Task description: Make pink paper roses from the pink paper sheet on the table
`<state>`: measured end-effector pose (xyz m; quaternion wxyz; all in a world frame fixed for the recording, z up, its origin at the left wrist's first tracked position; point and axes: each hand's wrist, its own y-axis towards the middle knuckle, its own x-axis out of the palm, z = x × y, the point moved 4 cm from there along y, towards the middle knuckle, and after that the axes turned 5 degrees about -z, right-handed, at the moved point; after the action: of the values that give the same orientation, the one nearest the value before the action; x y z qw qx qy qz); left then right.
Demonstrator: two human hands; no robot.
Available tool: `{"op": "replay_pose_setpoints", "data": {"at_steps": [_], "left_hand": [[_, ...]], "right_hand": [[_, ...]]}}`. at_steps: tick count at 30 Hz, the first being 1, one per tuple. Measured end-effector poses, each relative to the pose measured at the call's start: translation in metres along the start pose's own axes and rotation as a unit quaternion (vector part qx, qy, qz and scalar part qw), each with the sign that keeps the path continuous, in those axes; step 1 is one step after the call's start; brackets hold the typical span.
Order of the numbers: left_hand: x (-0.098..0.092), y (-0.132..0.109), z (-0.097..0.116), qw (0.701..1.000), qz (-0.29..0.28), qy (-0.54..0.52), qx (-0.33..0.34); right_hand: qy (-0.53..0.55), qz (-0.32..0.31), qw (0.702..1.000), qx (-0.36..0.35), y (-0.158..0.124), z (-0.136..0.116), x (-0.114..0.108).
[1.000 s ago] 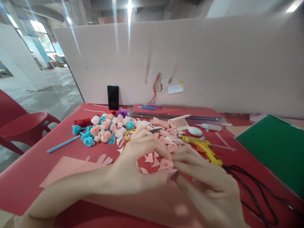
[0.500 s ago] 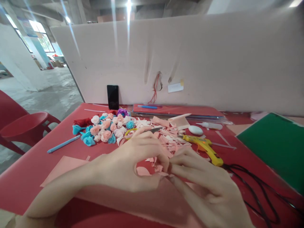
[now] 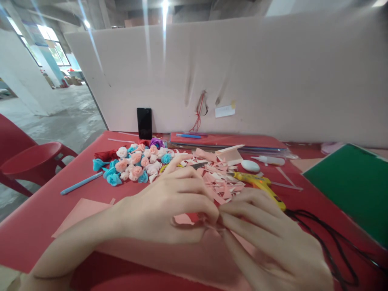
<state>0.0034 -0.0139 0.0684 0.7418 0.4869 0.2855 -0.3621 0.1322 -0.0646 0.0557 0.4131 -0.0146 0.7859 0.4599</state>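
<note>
Thumb and fingers of my left hand are pinched together over the middle of the table. Against them press the fingertips of my right hand, also closed. Between both sets of fingertips is a small piece of pink paper, mostly covered by the fingers. Below my hands lies a large pink paper sheet. Just beyond them spread pink and white paper scraps, with scissors partly hidden behind my left fingers. A yellow glue gun rests past my right hand.
Rolled paper flowers in several colours are heaped at back left, near a blue pen. A phone leans on the white partition. A green board lies at right, beside a black cord.
My fingertips have drawn closer around the pink paper, so less of it shows. My right hand has shifted slightly right and covers more of the glue gun's handle.
</note>
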Motion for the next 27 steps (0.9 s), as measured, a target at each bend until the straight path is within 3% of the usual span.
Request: {"op": "replay_pose_setpoints", "data": {"at_steps": [8,18,24,27], "left_hand": [[-0.0010,-0.0040,-0.0037,0.999,0.026,0.037,0.025],[-0.0004,-0.0005,-0.0031,0.999,0.041,-0.016,0.014],[0.0036,-0.0016,-0.0060,0.994,0.059,-0.085,-0.040],[0.0057,-0.0030,-0.0094,0.985,0.057,-0.120,-0.107]], "right_hand": [[0.034,0.021,0.999,0.012,0.0023,0.0046,-0.0026],[-0.018,0.047,0.999,0.008,-0.0004,0.0022,-0.0011],[-0.085,0.019,0.996,-0.004,-0.0027,0.0021,-0.0027],[-0.136,0.016,0.990,-0.015,-0.0056,0.0014,-0.0013]]}}
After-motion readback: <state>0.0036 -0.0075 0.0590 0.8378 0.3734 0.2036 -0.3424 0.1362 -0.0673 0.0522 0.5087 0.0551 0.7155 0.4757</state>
